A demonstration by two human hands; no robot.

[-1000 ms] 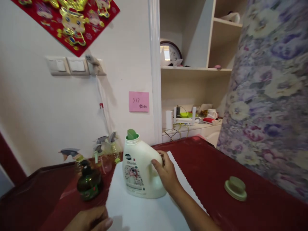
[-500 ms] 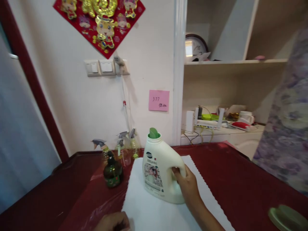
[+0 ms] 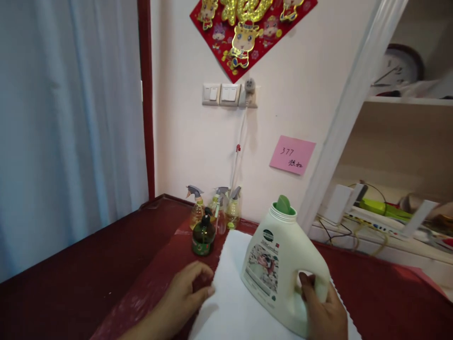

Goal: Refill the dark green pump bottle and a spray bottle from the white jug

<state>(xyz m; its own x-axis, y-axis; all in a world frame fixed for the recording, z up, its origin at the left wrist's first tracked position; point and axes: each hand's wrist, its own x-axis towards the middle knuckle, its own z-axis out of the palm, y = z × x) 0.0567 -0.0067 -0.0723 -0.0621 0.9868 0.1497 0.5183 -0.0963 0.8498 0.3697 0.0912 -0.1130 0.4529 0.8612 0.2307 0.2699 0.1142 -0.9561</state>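
Observation:
A white plastic laundry detergent jug with a green spout and a printed label stands on a white scallop-edged cloth. My right hand grips the jug's moulded handle, with fingers hooked through the opening. My left hand lies at the cloth's left edge, fingers loosely together and holding nothing. Just above that hand stands a dark green pump bottle, not touching it.
Several plastic spray bottles stand behind the pump bottle against the wall. A dark red covered table runs beneath everything. A pale curtain hangs at left; a shelf with a router and cables sits at right.
The view has swung left and shows more curtain. My left hand has moved forward to the cloth's edge. My right hand has shifted into the jug's handle; the jug stays on the cloth.

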